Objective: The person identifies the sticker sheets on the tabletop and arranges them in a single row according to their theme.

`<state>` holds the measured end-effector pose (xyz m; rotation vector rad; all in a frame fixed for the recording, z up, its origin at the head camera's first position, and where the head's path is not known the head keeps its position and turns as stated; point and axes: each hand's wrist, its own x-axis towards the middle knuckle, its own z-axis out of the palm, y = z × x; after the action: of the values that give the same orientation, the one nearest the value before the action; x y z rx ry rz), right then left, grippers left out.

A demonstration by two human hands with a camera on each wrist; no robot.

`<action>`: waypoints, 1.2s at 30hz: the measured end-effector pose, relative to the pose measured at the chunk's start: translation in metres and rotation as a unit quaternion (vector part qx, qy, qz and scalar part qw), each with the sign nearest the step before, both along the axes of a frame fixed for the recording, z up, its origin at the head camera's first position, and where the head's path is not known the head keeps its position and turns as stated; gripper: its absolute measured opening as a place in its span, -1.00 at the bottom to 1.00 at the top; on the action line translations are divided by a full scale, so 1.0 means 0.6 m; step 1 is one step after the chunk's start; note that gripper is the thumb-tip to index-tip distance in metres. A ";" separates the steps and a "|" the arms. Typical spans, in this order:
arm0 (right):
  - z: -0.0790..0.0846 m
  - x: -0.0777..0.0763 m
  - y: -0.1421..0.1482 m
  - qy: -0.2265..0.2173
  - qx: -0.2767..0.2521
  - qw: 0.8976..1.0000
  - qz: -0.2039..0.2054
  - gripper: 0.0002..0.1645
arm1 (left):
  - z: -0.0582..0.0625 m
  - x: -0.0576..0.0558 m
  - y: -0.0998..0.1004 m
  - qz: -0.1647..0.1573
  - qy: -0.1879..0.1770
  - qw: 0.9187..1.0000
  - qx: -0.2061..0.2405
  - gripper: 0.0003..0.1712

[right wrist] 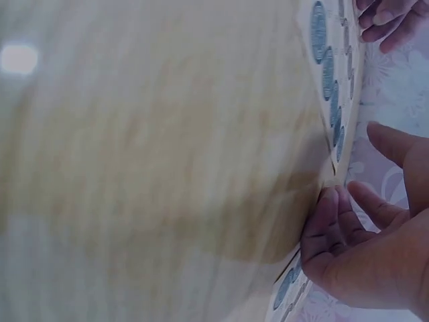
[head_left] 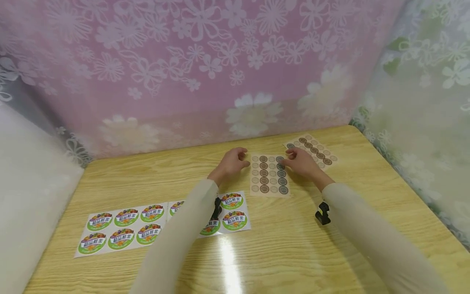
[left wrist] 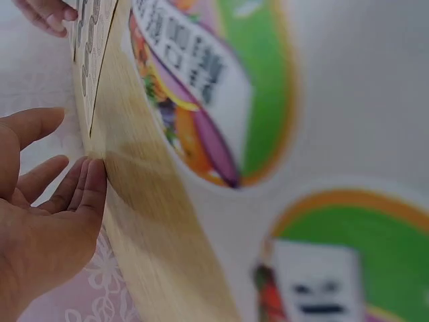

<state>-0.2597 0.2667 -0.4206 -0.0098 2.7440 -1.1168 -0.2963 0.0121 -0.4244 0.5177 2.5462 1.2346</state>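
Flanking the circle-printed sheet, the left hand hovers at ten o'clock, the right hand at two (both loosely spread).

The person wears a plain cream left sleeve and a matching right sleeve, both long and ending near the wrist. The left wrist camera is black; the right wrist camera, also black and rather angular, carries a small yellow-green mark. The left hand and right hand are bare.
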 end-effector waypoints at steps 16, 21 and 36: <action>0.011 -0.021 -0.023 -0.033 0.051 0.998 0.021 -0.12 | 0.007 -0.033 0.035 -0.022 0.023 0.996 -0.086 -0.41; 0.006 -0.016 -0.029 -0.033 0.065 0.997 0.006 -0.14 | -0.001 -0.035 0.038 -0.013 0.033 0.996 -0.087 -0.50; 0.007 -0.013 -0.028 -0.032 0.076 0.997 -0.010 -0.16 | -0.012 -0.045 0.049 0.012 0.018 0.996 -0.081 -0.56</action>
<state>-0.2672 0.2499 -0.4166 0.0708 2.7700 -0.8932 -0.3233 0.0415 -0.4315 0.4773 2.6611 1.0238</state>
